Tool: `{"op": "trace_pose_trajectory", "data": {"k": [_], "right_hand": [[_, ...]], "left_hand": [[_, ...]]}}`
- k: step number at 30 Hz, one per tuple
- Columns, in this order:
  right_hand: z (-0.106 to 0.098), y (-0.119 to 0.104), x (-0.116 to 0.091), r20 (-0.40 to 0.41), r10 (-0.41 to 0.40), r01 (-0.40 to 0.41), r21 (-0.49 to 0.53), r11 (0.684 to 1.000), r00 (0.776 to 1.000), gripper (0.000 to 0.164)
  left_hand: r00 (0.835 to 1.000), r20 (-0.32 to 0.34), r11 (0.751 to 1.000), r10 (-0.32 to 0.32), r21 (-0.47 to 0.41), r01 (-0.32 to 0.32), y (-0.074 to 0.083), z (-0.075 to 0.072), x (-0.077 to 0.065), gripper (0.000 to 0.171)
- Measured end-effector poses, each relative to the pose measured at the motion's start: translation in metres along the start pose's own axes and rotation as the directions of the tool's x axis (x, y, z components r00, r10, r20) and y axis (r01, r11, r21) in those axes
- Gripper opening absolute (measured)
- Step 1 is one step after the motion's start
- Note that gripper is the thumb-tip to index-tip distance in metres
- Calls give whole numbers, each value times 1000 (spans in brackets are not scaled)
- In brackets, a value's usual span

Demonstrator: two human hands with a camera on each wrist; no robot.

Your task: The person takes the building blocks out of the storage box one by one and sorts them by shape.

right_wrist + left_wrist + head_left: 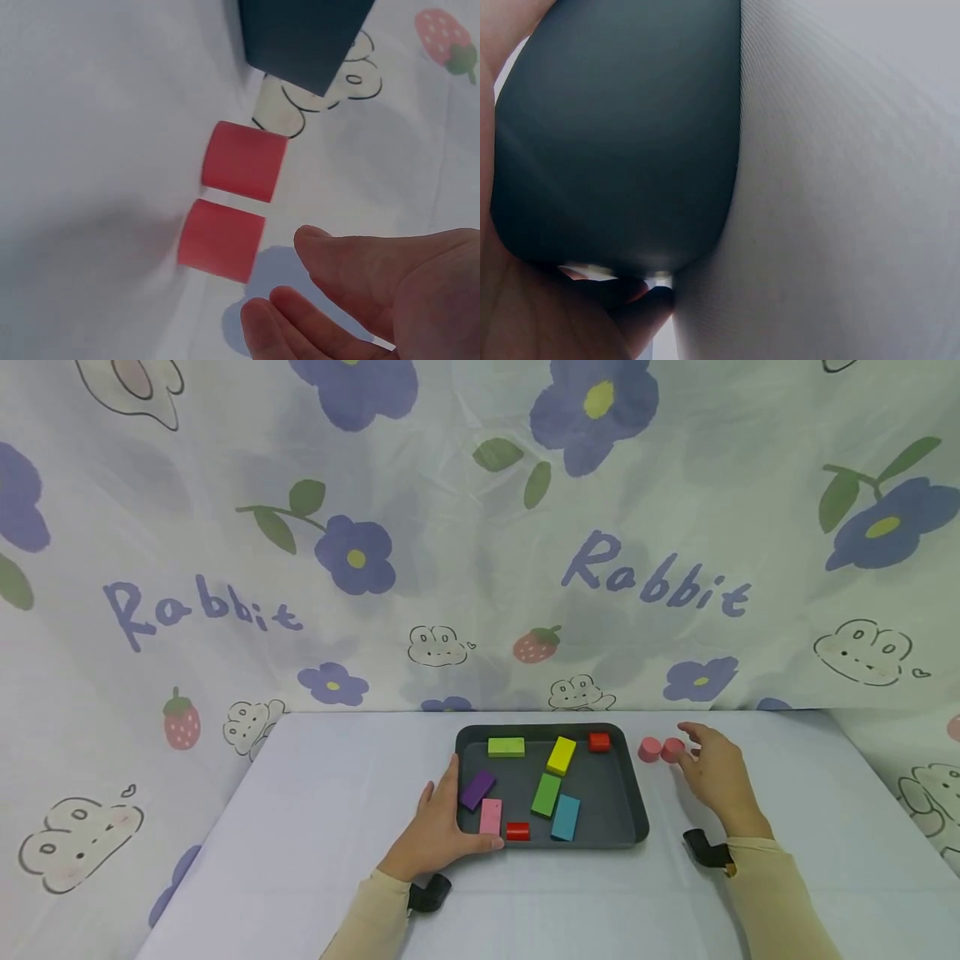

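A dark grey tray (pixel 603 802) lies on the white table, holding colored blocks. At its near left corner my left hand (pixel 431 839) grips it, fingers along the left side and thumb at the front rim; the left wrist view shows the tray's dark outer wall (pixel 622 142) close up. To the right of the tray two pinkish-red cylinders stand side by side, the left one (pixel 649 749) and the right one (pixel 672 750). My right hand (pixel 716 777) is just beside the right cylinder (pixel 222 240). Its thumb and fingers are parted, with nothing between them.
Inside the tray are a lime block (pixel 506 747), a yellow block (pixel 561 756), a green block (pixel 546 795), a blue block (pixel 566 818), a purple block (pixel 478 789), a pink block (pixel 491 817) and two red cylinders (pixel 599 742). A patterned cloth (pixel 465 568) hangs behind the table.
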State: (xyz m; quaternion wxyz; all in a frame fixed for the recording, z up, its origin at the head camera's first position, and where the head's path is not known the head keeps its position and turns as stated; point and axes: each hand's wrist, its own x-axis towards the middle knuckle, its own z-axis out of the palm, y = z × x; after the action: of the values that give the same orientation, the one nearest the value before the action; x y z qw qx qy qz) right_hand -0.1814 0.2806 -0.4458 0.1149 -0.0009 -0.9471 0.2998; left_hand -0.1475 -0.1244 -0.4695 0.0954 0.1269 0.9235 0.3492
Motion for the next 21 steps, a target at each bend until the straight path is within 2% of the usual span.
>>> {"op": "trace_pose_trajectory", "data": {"k": [3,13,21], "right_hand": [[-3,-5,-2,-17,-27,28,10,1000,999,40],[-3,-17,-4,-19,-48,48,38,998,999,37],[-4,-27,-6,-72,-82,85,46,995,994,37]], "left_hand": [[1000,3,1000,1,0,-1,0,0,0,139],[1000,-1,1000,-1,5,1,0,0,0,140],[1000,-4,1000,7,3,-7,0,-1,0,139]]}}
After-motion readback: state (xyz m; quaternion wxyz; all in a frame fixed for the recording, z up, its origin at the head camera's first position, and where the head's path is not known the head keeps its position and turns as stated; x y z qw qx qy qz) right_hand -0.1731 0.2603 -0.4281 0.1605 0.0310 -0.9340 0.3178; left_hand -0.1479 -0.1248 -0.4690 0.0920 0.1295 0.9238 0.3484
